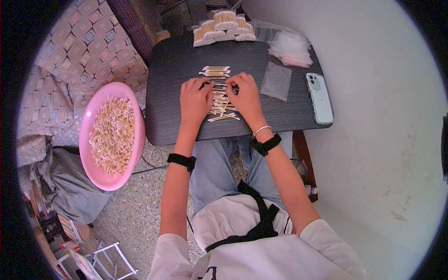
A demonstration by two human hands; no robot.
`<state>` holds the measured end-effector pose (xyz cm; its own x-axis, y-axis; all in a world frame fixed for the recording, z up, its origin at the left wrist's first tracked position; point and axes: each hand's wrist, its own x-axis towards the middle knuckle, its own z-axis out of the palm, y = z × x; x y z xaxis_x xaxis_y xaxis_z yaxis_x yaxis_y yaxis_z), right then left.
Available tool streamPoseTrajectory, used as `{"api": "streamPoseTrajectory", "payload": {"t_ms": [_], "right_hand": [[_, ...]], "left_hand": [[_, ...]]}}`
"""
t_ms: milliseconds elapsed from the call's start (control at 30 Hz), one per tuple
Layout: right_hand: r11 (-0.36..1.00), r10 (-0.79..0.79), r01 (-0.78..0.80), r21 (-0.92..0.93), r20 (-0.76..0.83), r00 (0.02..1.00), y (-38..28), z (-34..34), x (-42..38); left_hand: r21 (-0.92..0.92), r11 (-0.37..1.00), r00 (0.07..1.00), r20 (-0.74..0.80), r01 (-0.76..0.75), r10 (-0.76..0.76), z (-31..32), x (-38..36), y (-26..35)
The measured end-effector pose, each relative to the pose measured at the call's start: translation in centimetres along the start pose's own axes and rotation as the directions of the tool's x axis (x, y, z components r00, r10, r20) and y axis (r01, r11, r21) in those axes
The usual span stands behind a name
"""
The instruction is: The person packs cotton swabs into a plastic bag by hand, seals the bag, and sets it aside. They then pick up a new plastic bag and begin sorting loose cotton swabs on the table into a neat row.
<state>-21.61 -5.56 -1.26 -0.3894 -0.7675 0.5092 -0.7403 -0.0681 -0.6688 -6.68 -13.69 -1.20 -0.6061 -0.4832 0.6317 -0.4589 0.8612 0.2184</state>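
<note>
My left hand [196, 100] and my right hand [244, 95] face each other over the dark table. Their bent fingertips close on the two ends of a cotton swab [219, 84]; how many swabs are pinched there is hard to see. Between and below the hands lies a loose pile of cotton swabs [221, 105], partly hidden by the fingers, with a few lying crosswise at the near end. Just beyond the fingertips, a neat row of aligned cotton swabs [216, 71] lies on the tabletop.
Filled swab packs [225, 21] are stacked at the table's [170, 60] far edge. Clear bags [290, 49] pile at the far right, with a single bag [276, 81] nearer. A phone [320, 98] lies by the right edge. A pink basin [137, 140] of loose swabs stands left.
</note>
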Motion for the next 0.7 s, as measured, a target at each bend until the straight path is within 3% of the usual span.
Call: {"api": "streamPoseTrajectory", "payload": {"t_ms": [533,700], "right_hand": [[0.99,-0.058,0.055,-0.131,-0.019,0.998,0.03,0.34,0.09],[0.994,-0.06,0.06,-0.087,0.002,0.998,-0.23,0.09,0.0]], "left_hand": [[0.003,0.999,0.999,0.002,0.051,-0.051,0.04,0.0,-0.06],[0.0,0.998,0.998,0.007,0.059,-0.059,0.09,-0.03,-0.12]]}}
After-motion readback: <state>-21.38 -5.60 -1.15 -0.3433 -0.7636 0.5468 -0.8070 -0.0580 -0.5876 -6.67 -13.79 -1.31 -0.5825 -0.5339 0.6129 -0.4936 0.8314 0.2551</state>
